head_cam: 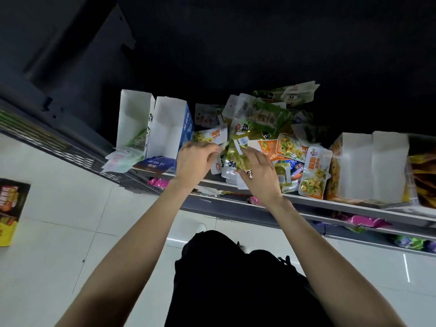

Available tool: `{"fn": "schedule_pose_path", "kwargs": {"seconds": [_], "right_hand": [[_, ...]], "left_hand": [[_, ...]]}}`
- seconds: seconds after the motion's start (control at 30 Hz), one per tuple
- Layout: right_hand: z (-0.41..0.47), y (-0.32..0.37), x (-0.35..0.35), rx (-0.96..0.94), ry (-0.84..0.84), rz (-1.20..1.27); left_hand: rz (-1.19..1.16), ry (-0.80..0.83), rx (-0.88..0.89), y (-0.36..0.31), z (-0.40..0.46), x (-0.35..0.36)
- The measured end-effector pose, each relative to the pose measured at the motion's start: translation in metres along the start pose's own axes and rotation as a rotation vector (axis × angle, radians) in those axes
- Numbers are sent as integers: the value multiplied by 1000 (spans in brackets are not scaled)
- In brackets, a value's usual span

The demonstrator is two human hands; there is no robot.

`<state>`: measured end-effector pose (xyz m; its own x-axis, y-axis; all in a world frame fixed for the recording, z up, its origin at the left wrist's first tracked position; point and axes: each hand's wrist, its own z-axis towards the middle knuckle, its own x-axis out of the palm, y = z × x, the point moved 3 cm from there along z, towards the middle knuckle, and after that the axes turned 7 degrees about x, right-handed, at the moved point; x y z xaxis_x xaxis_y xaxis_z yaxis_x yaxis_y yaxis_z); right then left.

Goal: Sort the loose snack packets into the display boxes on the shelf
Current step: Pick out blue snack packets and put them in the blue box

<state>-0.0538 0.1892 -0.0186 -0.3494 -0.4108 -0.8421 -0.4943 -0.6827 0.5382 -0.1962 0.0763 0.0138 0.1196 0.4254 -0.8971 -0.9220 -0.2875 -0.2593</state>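
In the head view, a heap of loose snack packets fills the middle of the frame, spilling across a grey shelf that runs from centre left down toward the right edge. Green, white and orange packets overlap one another, some tilted on edge, several hanging over the shelf's front lip. Left of the heap stand two open white display boxes, side by side and touching; the nearer one has a blue outer wall. More flat packets and a blue flap lie at their foot. Right of the heap stand two more white boxes with an orange printed side, and past them, at the right edge, a clear bin of yellow packets.

The left hand sits just left of the heap's front, its grip curled with fingertips pinching the edge of a pale packet. The right hand is beside it, fingers curled onto a yellow-green packet at the front of the pile, holding it against the heap. Both bare forearms reach up from the bottom of the frame.

Below the shelf, lower shelves carry pink and purple wrappers. The floor is pale glossy tile. A dark printed carton lies at the left edge. The upper frame is dark.
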Motion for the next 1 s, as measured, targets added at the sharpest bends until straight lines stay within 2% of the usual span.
{"fn": "schedule_pose_path", "kwargs": {"seconds": [0.07,0.1,0.2,0.3,0.4,0.43,0.47,0.53,0.57,0.6,0.63,0.77,0.83,0.9,0.93,1.0], "right_hand": [[13,20,-22,-83,-99,82],[20,31,-32,-113,-58,108],[32,54,-41,-101,235,157],[33,62,-44,-1,287,390],[28,66,-47,193,245,685],[25,67,-46,272,238,798],[23,71,-44,335,243,895],[18,84,-41,382,264,1008],[16,92,-39,387,279,1047],[15,103,-36,384,297,1071],[15,113,-34,372,307,1079],[27,151,-30,252,242,925],[36,171,-27,191,175,860],[47,188,-20,210,74,864],[55,194,-13,222,17,874],[72,206,8,209,-68,833]], "left_hand": [[-84,79,61,-2,10,-26],[-109,143,63,-5,16,-40],[-122,258,-16,-21,29,-81],[-311,130,-215,-18,29,-106],[-639,-205,-423,2,10,-118],[-752,-267,-509,10,0,-119],[-868,-256,-600,14,-8,-121],[-969,-11,-684,21,-27,-119],[-931,133,-648,24,-36,-118],[-874,209,-591,29,-46,-118],[-819,213,-530,35,-54,-119],[-592,65,-434,67,-72,-134],[-462,-116,-461,88,-79,-144],[-340,-279,-531,114,-94,-147],[-274,-296,-554,126,-102,-145],[-159,-204,-550,145,-117,-136]]}}
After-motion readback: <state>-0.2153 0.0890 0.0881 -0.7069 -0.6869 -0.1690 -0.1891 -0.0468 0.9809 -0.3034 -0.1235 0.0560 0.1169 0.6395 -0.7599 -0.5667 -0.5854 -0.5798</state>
